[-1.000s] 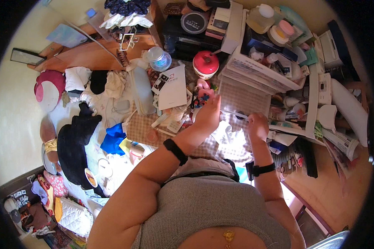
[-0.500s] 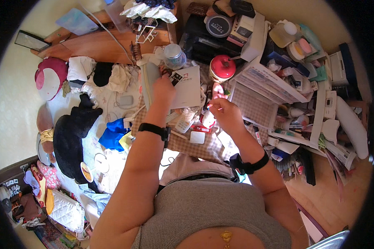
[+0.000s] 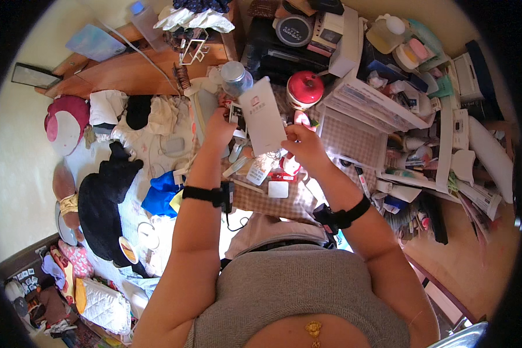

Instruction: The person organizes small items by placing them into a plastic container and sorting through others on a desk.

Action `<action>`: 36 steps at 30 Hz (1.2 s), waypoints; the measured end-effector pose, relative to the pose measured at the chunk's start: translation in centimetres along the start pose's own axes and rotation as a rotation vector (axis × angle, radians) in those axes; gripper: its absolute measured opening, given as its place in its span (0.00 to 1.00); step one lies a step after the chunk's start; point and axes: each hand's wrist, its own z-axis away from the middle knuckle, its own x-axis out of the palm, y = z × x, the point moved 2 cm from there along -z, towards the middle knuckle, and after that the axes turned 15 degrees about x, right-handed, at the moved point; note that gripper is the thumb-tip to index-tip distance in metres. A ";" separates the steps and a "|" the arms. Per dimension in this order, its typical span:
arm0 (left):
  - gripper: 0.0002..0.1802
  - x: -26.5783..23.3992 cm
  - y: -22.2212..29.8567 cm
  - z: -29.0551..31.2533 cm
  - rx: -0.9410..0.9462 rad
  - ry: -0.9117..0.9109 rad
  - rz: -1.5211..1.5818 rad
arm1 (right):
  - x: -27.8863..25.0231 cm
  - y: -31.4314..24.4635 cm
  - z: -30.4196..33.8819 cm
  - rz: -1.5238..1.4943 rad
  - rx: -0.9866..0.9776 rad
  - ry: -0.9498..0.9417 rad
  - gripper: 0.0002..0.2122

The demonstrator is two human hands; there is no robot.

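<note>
My right hand (image 3: 303, 146) is closed, pinching a white booklet or folded card (image 3: 265, 119) by its lower right edge. The booklet is raised above the cluttered table and tilted. Just left of it, my left hand (image 3: 219, 126) is closed on a small black-and-white card (image 3: 236, 113), partly hidden by the fingers. Behind the hands stand a lidded clear jar (image 3: 236, 81) and a red-lidded pot (image 3: 305, 90). Beneath the booklet lie a white remote-like object (image 3: 260, 170), a red packet (image 3: 283, 176) and a white square piece (image 3: 278, 189) on a checked cloth (image 3: 249, 200).
A white drawer unit (image 3: 368, 107) packed with small items stands at the right, bottles and jars on top. Left is a bed with a black plush toy (image 3: 101, 203), a blue cloth (image 3: 159, 194) and clothes. A wooden headboard (image 3: 122, 72) runs behind it.
My right hand has moved onto the white booklet, which has swung right and tilted. My left hand has shifted slightly left and lower, keeping the small card apart from the booklet.
</note>
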 end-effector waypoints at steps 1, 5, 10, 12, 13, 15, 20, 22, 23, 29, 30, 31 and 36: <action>0.24 -0.6 -0.6 0.5 -0.025 0.011 0.031 | 0.0 -0.6 0.8 -0.062 0.047 -0.068 0.11; 0.17 -0.7 3.1 1.4 0.045 -0.006 -0.015 | -2.5 1.8 0.7 -0.144 0.019 0.006 0.09; 0.12 -0.7 4.4 2.3 0.137 0.090 -0.313 | -4.9 3.5 1.9 -0.256 0.027 0.066 0.10; 0.09 -0.7 7.6 2.7 0.235 0.155 -0.410 | -6.4 4.3 2.3 -0.428 0.054 0.018 0.09; 0.08 -0.6 9.1 2.9 0.161 0.195 -0.202 | -7.2 4.6 2.7 -0.453 0.072 0.001 0.10; 0.06 -0.5 9.6 2.8 0.050 0.238 0.145 | -7.8 3.8 4.1 -0.550 0.052 0.018 0.10; 0.13 1.8 16.3 4.0 -0.042 0.137 1.075 | -11.4 5.3 7.6 -0.702 -0.043 0.079 0.10; 0.14 2.8 18.9 4.9 -0.026 -0.038 1.176 | -12.6 6.8 8.3 -0.727 -0.074 0.070 0.09; 0.13 3.5 19.6 5.2 -0.044 -0.101 1.160 | -12.9 7.2 8.8 -0.781 -0.075 0.061 0.09; 0.11 8.7 20.5 6.7 -0.150 -0.296 1.171 | -13.9 9.1 9.8 -0.937 -0.083 0.063 0.09; 0.10 9.7 21.0 7.0 -0.142 -0.278 1.107 | -13.7 9.3 9.8 -0.944 -0.074 0.075 0.09; 0.10 10.7 21.3 7.7 -0.199 -0.299 1.208 | -13.5 9.5 9.7 -0.935 -0.068 0.076 0.09; 0.06 13.8 20.6 8.9 -0.212 -0.237 1.229 | -11.0 9.2 9.0 -0.998 -0.118 0.061 0.14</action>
